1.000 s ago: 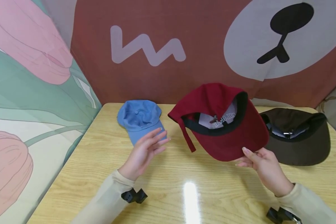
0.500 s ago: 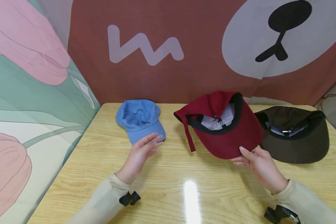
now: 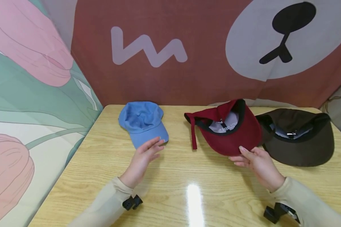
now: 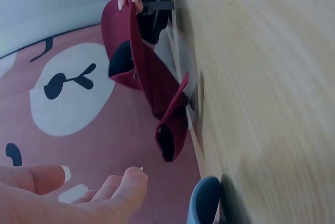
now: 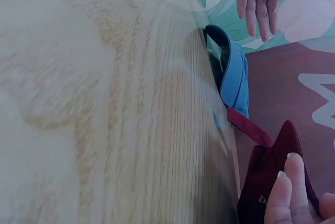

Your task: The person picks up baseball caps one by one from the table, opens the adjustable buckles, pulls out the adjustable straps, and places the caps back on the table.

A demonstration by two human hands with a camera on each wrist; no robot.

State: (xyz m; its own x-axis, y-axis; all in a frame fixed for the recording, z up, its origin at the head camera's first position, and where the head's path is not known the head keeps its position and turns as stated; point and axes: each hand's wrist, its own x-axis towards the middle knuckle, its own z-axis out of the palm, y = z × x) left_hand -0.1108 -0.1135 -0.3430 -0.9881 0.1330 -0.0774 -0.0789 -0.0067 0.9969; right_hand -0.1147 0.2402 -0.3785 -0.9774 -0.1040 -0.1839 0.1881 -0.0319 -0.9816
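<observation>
Red cap hangs near the worktop's far edge, brim pinched in the right hand! The left hand holds nothing, fingers loosely extended by the blue cap. A slack one-sided pinch could drop it; straying right could nudge the brown cap. Three caps, one per colour; two hands.

the red cap, blue cap and brown cap look matt cloth, the wood-grained table smooth and glossy.
</observation>
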